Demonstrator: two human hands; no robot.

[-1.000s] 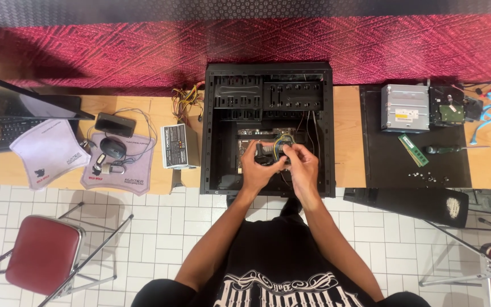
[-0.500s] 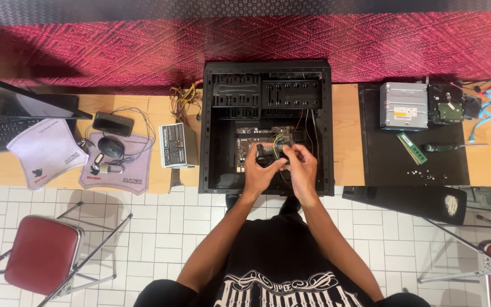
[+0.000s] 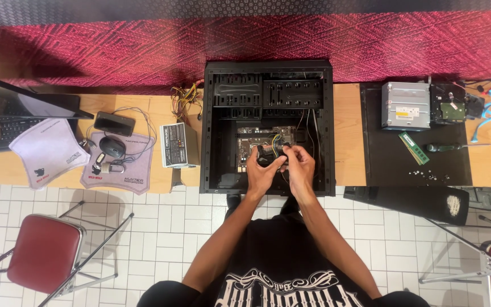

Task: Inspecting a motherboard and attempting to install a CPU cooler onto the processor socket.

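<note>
Your left hand (image 3: 262,170) and right hand (image 3: 299,167) stayed inside the open computer case (image 3: 217,113) on the bench (image 3: 348,136), as before. Your fingers pinched the small black fan (image 3: 268,154) over the board, hardly moved.

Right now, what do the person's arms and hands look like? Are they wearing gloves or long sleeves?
No gloves and no long sleeves. The left hand and right hand are bare, and both arms are uncovered up to the black T-shirt, which has a pale curly pattern printed on it. I can't make out any rings, watch or bracelets.
</note>
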